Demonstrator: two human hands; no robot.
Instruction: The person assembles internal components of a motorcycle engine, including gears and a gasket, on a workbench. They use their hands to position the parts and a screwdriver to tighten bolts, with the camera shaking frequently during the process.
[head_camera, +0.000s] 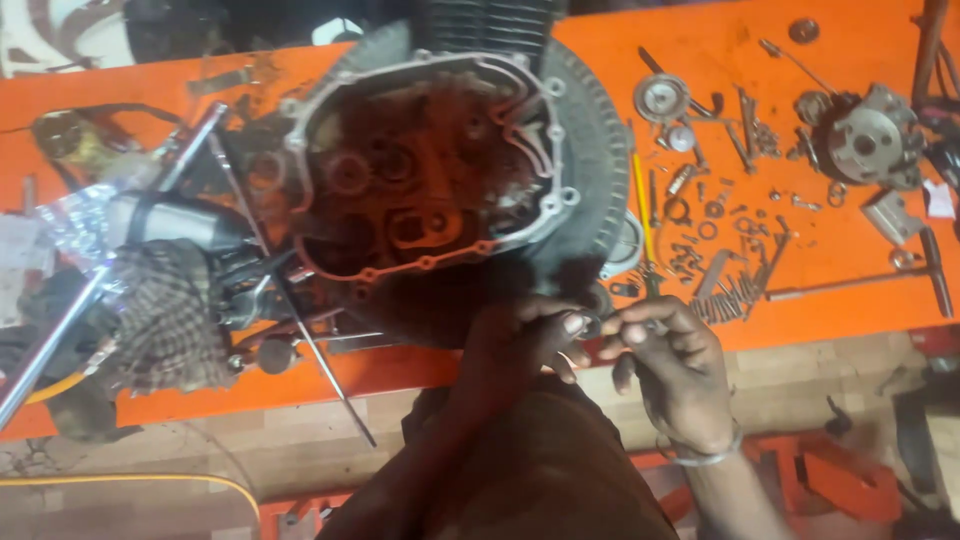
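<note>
Here we look down on an orange workbench (800, 60) carrying an opened engine case (430, 170). The case lies with its open face turned up toward us; its long axis runs roughly left to right across the bench, the finned cylinder (485, 25) pointing away toward the far edge. A pale gasket rim (300, 130) outlines the opening, and gears and shafts show inside, reddish in this light.

Our left hand (525, 335) rests at the near edge of the case, fingers curled and pinched toward the thumb. Our right hand (670, 365) sits just beside it, a metal bangle (705, 455) on the wrist, its fingers bent inward and closed on a small dark part (600, 300) at the lower right corner of the case. The two sets of fingertips nearly meet there. We cannot tell whether the left fingers actually grip that part or only touch it.

To the right, loose bolts and washers (720, 260) lie scattered, with a yellow-handled screwdriver (642, 210) pointing away from us, a round hub assembly (865, 135) farther right, and a long T-handle wrench (935, 270) near the edge. To the left, a checked cloth (170, 315) drapes over metal parts, crossed by a shiny steel bar (60, 335) slanting from lower left to upper right.
</note>
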